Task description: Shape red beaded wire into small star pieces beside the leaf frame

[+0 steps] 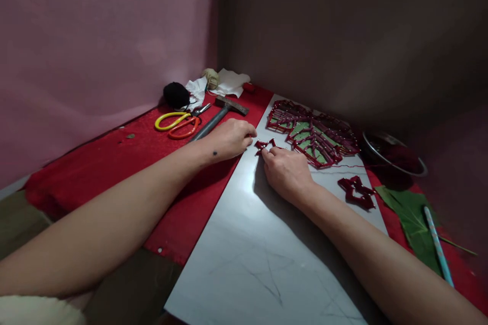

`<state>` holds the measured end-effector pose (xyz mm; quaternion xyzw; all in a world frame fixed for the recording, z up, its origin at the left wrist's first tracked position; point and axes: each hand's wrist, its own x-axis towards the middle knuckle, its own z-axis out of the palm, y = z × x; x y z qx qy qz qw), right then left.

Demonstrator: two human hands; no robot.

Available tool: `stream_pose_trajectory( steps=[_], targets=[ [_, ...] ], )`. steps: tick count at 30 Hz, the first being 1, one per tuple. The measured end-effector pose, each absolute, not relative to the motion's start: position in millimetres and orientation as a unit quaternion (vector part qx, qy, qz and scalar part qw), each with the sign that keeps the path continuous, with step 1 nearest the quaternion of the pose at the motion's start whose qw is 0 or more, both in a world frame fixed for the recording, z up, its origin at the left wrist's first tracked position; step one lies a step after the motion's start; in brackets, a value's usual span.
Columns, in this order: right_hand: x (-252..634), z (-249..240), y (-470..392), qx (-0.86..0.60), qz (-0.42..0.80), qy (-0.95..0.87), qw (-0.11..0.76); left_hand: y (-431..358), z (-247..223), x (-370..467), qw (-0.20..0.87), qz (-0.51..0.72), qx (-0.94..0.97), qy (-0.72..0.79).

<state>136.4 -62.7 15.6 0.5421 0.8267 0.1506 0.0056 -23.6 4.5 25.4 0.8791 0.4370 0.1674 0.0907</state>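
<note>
My right hand point(287, 170) is over the white board point(232, 244), its fingers pinched at a small star of nails point(266, 144) wound with dark red yarn. A strand of dark red yarn point(353, 166) runs from the right side across the board toward this hand. Just left of the star, at the board's edge, my left hand point(234, 138) hovers with its fingers curled together; what they hold, if anything, is hidden. Behind my right hand stands a large leaf-like nail pattern point(312, 134), filled with red, purple and green yarn. A finished-looking red star point(357, 192) sits right of my forearm.
On the red cloth point(110, 172) at left lie a hammer point(217, 119), scissors point(179, 124), a black yarn ball point(176, 95) and white scraps point(231, 83). At right are a metal bowl point(414, 168), a green leaf point(409, 221) and a pale blue pen point(438, 244). Walls close the back.
</note>
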Motion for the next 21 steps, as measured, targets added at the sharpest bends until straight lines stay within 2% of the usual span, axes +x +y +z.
stream_pose_trajectory(
  steps=[5,15,21],
  targets=[
    [136,3,-64,0.551,0.16,0.818,-0.035,8,25,-12,0.09,0.16,0.88,0.437],
    [137,-2,-64,0.551,0.119,0.822,-0.083,19,60,14,-0.015,-0.091,0.91,0.404],
    [136,0,-63,0.551,0.096,0.825,-0.084,23,61,24,-0.043,-0.139,0.919,0.367]
  ],
)
